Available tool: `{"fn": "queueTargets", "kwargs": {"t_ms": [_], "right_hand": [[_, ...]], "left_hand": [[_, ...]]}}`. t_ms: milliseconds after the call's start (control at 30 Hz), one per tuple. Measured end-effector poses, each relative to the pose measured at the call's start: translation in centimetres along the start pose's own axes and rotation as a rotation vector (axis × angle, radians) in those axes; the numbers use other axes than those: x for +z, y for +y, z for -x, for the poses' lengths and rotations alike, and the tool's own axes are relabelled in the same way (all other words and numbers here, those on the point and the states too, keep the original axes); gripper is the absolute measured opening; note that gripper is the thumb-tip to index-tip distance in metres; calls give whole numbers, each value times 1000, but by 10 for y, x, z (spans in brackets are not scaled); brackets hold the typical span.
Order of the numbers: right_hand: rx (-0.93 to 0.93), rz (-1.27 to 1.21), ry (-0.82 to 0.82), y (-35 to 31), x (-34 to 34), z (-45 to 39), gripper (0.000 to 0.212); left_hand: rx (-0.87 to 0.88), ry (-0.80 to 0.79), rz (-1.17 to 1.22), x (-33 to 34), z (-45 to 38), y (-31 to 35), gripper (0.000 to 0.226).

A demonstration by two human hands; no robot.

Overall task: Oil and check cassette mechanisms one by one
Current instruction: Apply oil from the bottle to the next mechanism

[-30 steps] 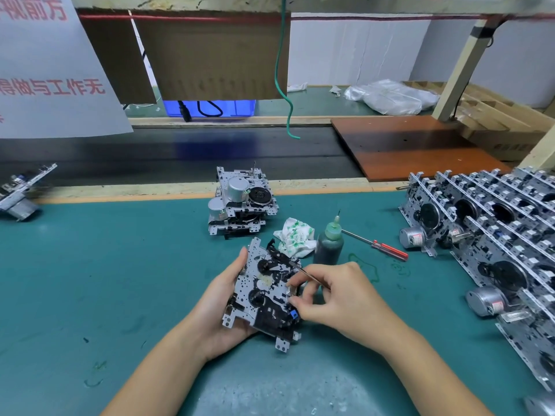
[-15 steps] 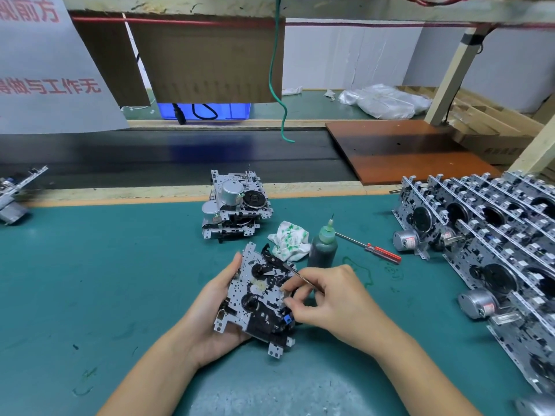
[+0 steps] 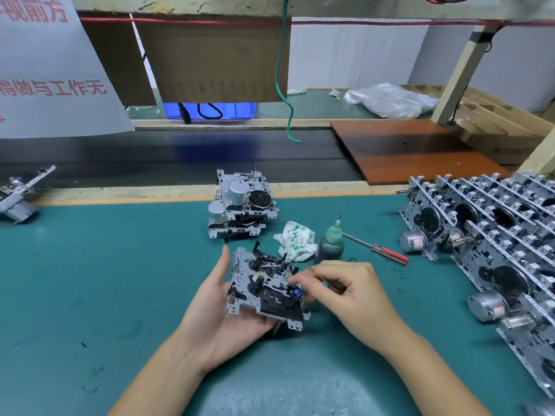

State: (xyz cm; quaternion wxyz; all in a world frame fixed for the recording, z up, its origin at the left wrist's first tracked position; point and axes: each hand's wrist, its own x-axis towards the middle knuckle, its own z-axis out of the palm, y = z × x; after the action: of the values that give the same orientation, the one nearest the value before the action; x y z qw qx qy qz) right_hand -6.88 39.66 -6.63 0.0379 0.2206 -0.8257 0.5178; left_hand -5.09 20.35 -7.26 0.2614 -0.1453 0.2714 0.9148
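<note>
Both forearms bare; left hand (image 3: 223, 307), right hand (image 3: 348, 291) apparently ungloved, no rings seen

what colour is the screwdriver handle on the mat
Red; the screwdriver lies right of the oil bottle, clearest in the head view.

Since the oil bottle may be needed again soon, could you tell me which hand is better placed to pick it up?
Probably the right hand: the oil bottle stands just beyond its knuckles, though it pinches a thin probe. The left hand cradles the cassette mechanism from underneath and cannot let go.
</note>
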Motion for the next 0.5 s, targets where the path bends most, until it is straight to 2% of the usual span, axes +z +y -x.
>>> {"fn": "queueTargets", "kwargs": {"t_ms": [300, 433, 500], "right_hand": [[-22, 41, 1, 3, 1, 0, 38], [-4, -17, -31, -1, 0, 1, 29], [4, 80, 1, 0, -3, 3, 33]], "left_hand": [[-16, -2, -42, -3, -2, 0, 79], [-28, -24, -96, -7, -3, 1, 86], [-27, -41, -142, -9, -4, 1, 89]]}}
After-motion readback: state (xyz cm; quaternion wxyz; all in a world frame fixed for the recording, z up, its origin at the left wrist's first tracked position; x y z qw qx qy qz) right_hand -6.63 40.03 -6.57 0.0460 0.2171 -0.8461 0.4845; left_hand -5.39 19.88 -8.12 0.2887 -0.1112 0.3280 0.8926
